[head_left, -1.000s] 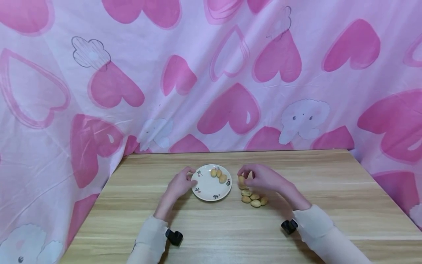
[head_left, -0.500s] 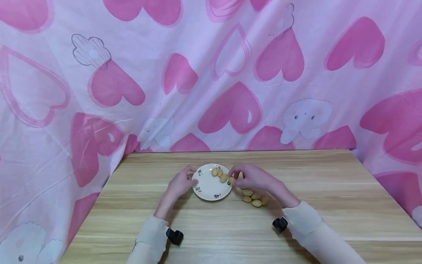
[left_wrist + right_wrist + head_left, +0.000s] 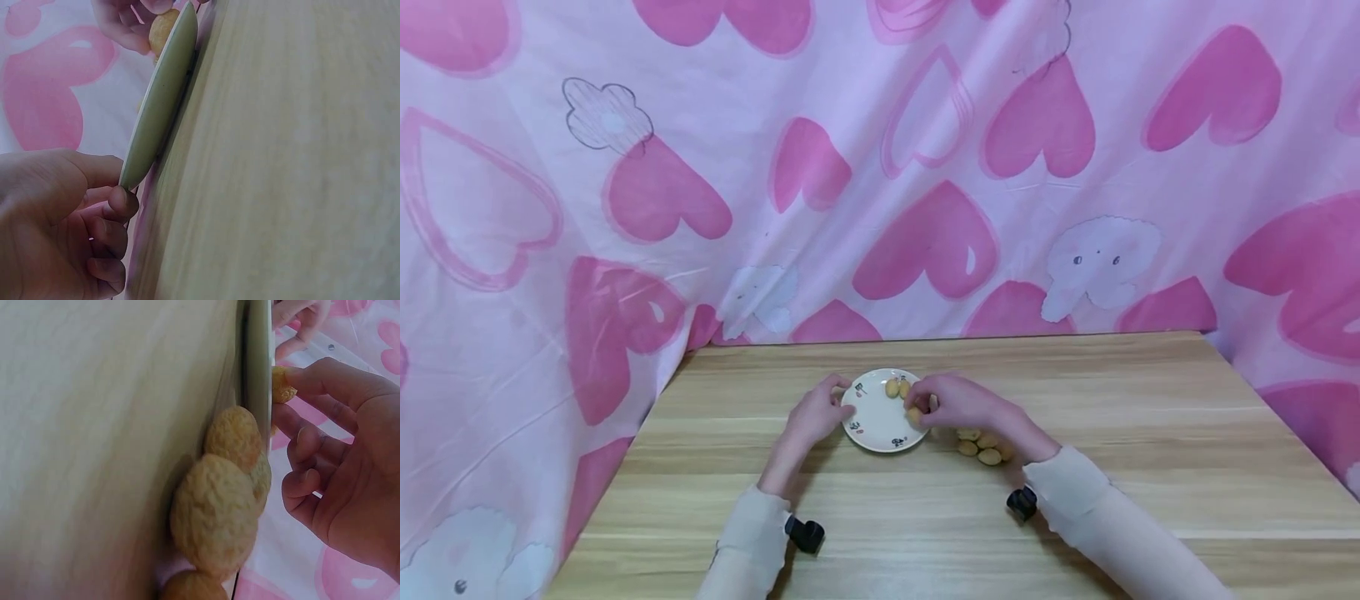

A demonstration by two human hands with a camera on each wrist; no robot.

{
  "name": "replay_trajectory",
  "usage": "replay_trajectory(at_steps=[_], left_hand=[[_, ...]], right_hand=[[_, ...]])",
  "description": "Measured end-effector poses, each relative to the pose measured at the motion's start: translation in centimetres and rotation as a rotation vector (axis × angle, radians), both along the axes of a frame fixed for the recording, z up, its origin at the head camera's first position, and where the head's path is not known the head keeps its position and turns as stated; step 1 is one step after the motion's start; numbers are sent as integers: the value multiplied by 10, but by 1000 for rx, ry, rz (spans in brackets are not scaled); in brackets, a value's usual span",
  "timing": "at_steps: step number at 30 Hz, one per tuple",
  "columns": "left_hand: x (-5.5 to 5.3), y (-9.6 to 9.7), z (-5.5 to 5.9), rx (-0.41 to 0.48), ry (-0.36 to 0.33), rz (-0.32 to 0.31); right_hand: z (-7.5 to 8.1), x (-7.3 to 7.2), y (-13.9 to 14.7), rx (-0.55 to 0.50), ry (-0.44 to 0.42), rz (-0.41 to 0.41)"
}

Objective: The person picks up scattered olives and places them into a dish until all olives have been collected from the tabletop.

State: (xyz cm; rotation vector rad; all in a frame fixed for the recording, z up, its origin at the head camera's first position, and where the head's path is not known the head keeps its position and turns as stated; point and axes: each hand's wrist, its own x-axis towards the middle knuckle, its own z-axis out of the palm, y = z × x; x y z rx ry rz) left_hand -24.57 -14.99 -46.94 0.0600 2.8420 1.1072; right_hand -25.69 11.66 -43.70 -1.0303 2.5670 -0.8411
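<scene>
A white plate (image 3: 878,429) with small printed figures along its rim lies on the table. My left hand (image 3: 816,413) grips its left rim between thumb and fingers; the left wrist view shows the thumb (image 3: 122,201) at the edge. Over the plate's right side, my right hand (image 3: 966,405) pinches a tan, wrinkled walnut (image 3: 283,387) with thumb and fingertips. Two walnuts (image 3: 892,388) show near the plate's far rim, and my fingers may cover another. Several more walnuts (image 3: 988,456) lie in a cluster right of the plate, partly below my right wrist.
The wooden table (image 3: 880,517) ends at the back against a pink cloth (image 3: 820,250) printed with hearts. A small black camera is worn at each wrist, the left one (image 3: 806,535) and the right one (image 3: 1022,504).
My right hand has carried a walnut leftward from beside the cluster to over the plate's right side. My left hand keeps its grip on the rim.
</scene>
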Motion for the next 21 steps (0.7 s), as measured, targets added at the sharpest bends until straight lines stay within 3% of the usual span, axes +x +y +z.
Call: replay_trajectory(at_steps=[12, 21], left_hand=[[-2, -3, -2, 4, 5, 7], [-1, -1, -2, 10, 11, -12]], right_hand=[[1, -1, -6, 13, 4, -4], [6, 6, 7, -15, -27, -102]])
